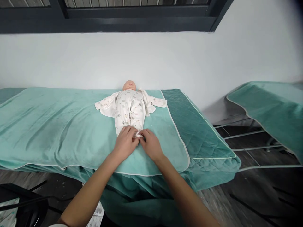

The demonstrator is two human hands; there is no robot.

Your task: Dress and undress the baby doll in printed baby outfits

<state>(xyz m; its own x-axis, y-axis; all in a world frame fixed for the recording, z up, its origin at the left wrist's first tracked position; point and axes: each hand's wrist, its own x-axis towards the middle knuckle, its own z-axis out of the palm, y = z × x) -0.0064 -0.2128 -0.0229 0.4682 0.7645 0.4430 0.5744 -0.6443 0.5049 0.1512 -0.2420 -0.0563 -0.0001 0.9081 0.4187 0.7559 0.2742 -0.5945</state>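
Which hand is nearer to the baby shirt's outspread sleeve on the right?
Right. The right hand is below the sleeve in the picture, slightly left of it; the left hand is farther left, at a trouser leg.

The baby doll's head (129, 85) looked like smooth plastic; its pajamas (123, 108) were matt cloth, the blanket (85, 121) beneath it velvety.

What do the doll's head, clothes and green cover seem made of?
Doll's head: smooth, probably plastic or vinyl, by its even surface. Clothes: matte printed fabric, perhaps cotton, softly creased. Green cover: plush-looking cloth, showing wrinkles and pale edging.
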